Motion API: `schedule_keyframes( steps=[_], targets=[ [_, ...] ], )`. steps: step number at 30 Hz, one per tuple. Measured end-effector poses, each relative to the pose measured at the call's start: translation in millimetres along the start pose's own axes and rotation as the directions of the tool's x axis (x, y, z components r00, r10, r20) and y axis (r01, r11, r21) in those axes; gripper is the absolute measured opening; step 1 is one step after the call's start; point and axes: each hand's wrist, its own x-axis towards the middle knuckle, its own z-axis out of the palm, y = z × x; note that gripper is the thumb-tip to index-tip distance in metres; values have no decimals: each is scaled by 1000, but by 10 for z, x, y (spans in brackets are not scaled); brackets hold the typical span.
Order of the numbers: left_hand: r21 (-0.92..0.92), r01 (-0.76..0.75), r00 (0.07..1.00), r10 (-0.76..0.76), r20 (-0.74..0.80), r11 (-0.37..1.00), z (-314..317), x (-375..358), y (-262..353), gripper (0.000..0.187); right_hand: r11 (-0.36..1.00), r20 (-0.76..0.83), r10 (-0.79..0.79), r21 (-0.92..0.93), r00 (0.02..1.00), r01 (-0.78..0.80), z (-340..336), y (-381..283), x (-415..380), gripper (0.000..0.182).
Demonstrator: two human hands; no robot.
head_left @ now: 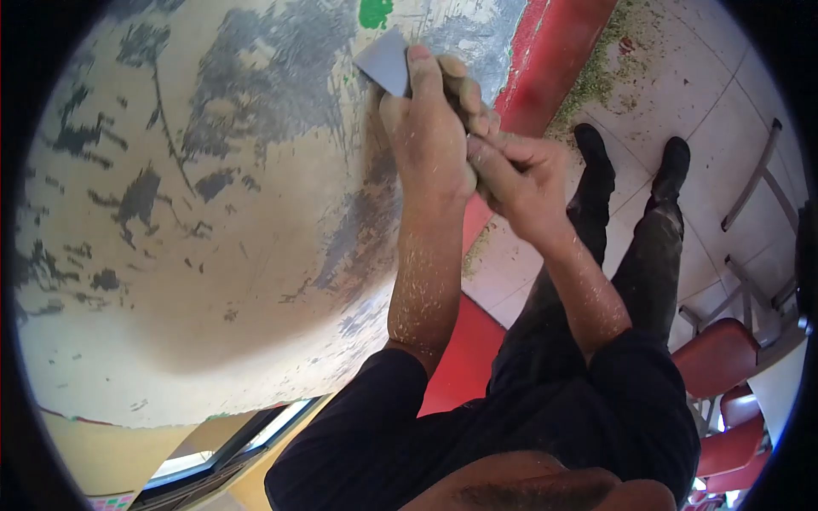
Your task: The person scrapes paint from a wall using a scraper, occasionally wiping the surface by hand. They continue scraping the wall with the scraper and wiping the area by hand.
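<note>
My left hand (422, 140) is closed around a scraper, its thumb stretched along toward the flat grey scraper blade (388, 64). The blade lies over a scuffed panel (264, 247) with grey bare patches and peeling cream coating. Right against the left hand, my right hand (524, 183) is closed, thumb and fingers pressed together near the left fingers. Whatever it grips is hidden. The scraper's handle is also covered by my hands. Pale flakes cling to both forearms.
A red edge strip (554, 64) borders the panel. Greenish shavings (605, 77) litter the tiled floor (707, 51) near my shoes (673, 162). Red-seated chairs (716, 358) stand at right. A green patch (373, 12) marks the panel's top.
</note>
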Motion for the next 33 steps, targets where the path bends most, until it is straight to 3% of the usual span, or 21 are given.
schedule_keyframes(
  steps=[4, 8, 10, 11, 16, 19, 21, 25, 28, 31, 33],
  targets=[
    [31, 23, 998, -24, 51, 999, -3, 20, 60, 35, 997, -25, -24, 70, 999, 26, 92, -111, -24, 14],
    [108, -58, 998, 57, 12, 992, 172, 64, 234, 36, 999, -58, -42, 10, 997, 43, 135, -152, 46, 15],
    [108, -23, 1000, 23, -3, 994, 47, -6, 166, 37, 998, -13, -50, -40, 999, 49, 132, -77, -72, 15],
    [92, 1, 1000, 0, -5, 996, -10, -46, 107, 37, 992, 3, 14, 126, 1000, -15, 142, -84, -121, 15],
    [98, 71, 997, -69, -28, 993, 99, 0, 223, 36, 998, 31, 5, 60, 999, -6, 137, -181, -36, 15],
    [25, 221, 975, -219, -41, 975, 39, -106, 188, 36, 996, 65, 60, 58, 996, -64, 86, -257, -125, 16],
    [41, 194, 979, -191, -65, 980, 135, -68, 213, 36, 990, 106, 141, 9, 984, -142, -21, -349, -115, 16],
    [51, 158, 987, -157, -29, 986, 75, -53, 152, 35, 993, 45, 44, 110, 998, -49, 56, -231, -127, 18],
    [72, 185, 981, -180, -65, 980, 121, -114, 215, 35, 965, 89, 129, 219, 988, -146, 36, -267, -160, 18],
    [149, 91, 994, -80, -76, 985, 257, -32, 250, 28, 981, 87, 84, 168, 993, -98, 63, -241, -73, 13],
    [130, 120, 992, -116, -42, 984, 201, -49, 261, 29, 987, 74, 55, 146, 996, -65, 55, -168, -54, 14]
  ],
)
